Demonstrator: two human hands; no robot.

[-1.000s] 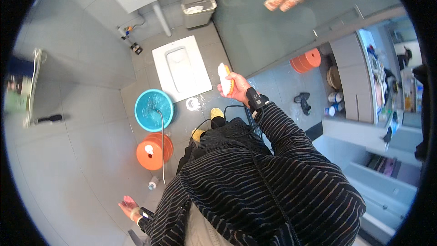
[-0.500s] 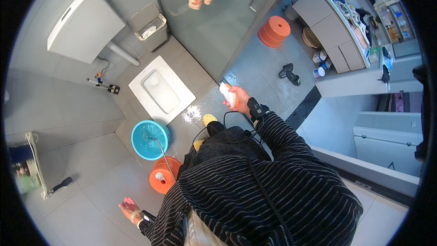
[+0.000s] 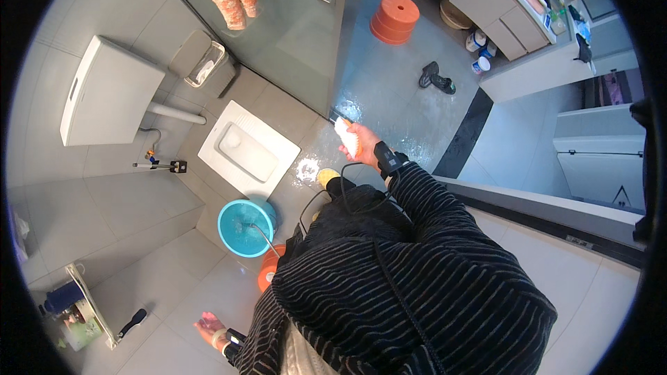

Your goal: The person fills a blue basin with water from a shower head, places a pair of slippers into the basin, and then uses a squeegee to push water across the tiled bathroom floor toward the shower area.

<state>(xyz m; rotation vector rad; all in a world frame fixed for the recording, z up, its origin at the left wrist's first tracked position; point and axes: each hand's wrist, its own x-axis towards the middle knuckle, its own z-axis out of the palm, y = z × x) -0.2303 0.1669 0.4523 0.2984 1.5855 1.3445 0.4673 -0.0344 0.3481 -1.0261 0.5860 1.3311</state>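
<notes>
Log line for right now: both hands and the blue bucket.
right hand: gripping brush | left hand: open, nothing visible in it | blue bucket: water inside, hose reaching in

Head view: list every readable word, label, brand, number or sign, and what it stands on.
No text is readable.
Brush in the right hand: none visible.
Black wrist device: any print too small to read.
White-and-blue tubs by the cabinet: any labels too small.
</notes>
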